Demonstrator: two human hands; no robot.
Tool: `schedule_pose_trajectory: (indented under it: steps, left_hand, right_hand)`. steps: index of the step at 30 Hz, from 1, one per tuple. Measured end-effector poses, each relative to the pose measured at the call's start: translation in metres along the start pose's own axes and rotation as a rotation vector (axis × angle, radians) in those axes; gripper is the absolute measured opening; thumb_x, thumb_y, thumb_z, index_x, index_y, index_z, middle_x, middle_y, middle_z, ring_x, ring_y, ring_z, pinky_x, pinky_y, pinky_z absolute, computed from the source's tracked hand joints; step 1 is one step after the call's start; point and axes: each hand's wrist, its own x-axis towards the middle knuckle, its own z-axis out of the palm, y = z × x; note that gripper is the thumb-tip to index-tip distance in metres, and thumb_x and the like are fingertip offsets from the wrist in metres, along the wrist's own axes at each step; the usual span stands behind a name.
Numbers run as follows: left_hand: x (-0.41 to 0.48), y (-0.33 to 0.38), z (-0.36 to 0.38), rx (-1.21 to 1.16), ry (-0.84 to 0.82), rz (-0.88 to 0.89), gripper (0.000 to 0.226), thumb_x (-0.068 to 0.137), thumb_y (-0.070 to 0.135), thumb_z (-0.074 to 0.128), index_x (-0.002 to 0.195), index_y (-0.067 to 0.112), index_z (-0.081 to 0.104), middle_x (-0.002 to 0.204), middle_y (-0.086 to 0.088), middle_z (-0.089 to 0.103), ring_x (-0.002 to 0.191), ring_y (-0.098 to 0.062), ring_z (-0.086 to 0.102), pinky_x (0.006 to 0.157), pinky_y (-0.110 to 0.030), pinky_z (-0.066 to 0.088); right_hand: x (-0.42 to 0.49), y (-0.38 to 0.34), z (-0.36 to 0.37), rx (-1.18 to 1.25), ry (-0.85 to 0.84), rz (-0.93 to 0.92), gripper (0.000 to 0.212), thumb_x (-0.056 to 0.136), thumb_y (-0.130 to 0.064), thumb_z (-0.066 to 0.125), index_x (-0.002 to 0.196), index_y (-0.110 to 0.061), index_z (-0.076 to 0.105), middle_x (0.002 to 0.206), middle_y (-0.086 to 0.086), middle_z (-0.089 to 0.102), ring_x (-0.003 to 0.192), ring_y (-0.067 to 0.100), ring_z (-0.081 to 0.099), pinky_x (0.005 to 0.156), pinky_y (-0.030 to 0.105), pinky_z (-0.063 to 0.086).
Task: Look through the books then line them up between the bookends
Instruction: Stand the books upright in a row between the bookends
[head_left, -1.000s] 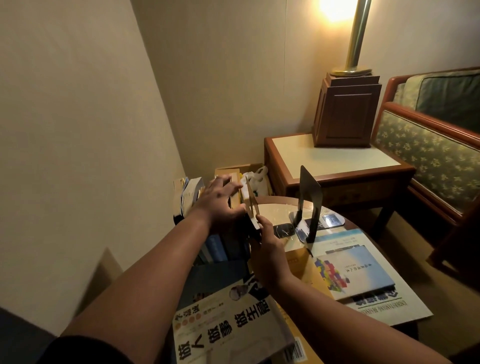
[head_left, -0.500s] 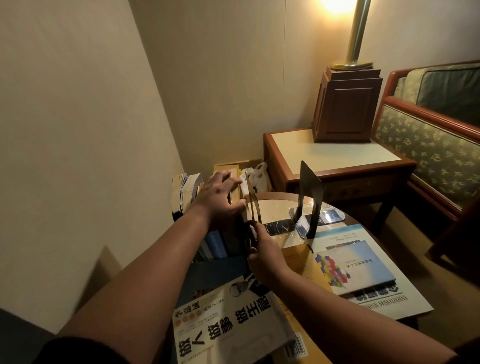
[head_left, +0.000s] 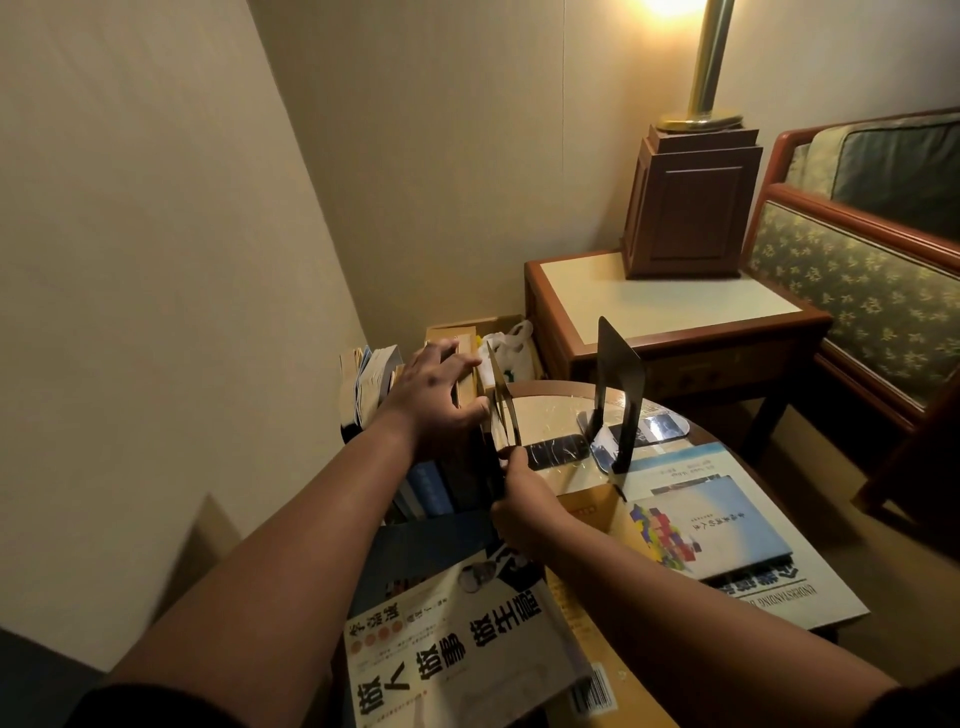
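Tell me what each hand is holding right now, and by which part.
The right hand pinches the near bookend at its lower edge. The left hand presses on the upright books near their tops, steadying rather than gripping them.

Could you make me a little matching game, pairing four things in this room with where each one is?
Things:
1. lamp
2. black bookend
3. left hand
4. blue book

Places:
A. lying flat on the round table, near its right side
B. resting on the upright books by the wall
C. standing on the square side table
D. upright at the middle of the round table

Right pairs: 1-C, 2-D, 3-B, 4-A
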Motion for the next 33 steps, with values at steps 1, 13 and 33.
schedule_pose_trajectory:
  steps: [1,13,33]
  left_hand:
    - [-0.0001,-0.0001,-0.0002,0.001,-0.001,-0.003,0.079,0.071,0.068,0.04,0.142,0.033,0.044,0.157,-0.003,0.027,0.145,-0.027,0.023,0.108,-0.049,0.032]
    - [-0.0004,-0.0004,-0.0005,-0.01,0.007,-0.002,0.08,0.071,0.069,0.04,0.142,0.033,0.045,0.157,-0.002,0.027,0.145,-0.027,0.023,0.107,-0.048,0.034]
    - [-0.0009,-0.0007,-0.0006,-0.019,0.013,0.002,0.086,0.066,0.072,0.035,0.142,0.031,0.046,0.156,-0.004,0.028,0.144,-0.028,0.025,0.106,-0.047,0.034]
  right_hand:
    - [-0.0006,-0.0012,0.0007,-0.004,0.0,-0.004,0.062,0.091,0.001,0.057,0.142,-0.019,0.027,0.123,0.006,0.056,0.11,0.021,0.06,0.087,0.036,0.057]
    - [-0.0095,0.0022,0.0012,0.107,0.006,-0.071,0.078,0.092,-0.005,0.059,0.154,-0.031,0.02,0.14,0.006,0.047,0.128,0.025,0.049,0.099,0.045,0.053]
    - [-0.0045,0.0013,-0.0004,0.28,0.019,-0.051,0.082,0.087,0.017,0.049,0.15,-0.029,0.026,0.15,0.009,0.044,0.132,0.03,0.05,0.095,0.048,0.056]
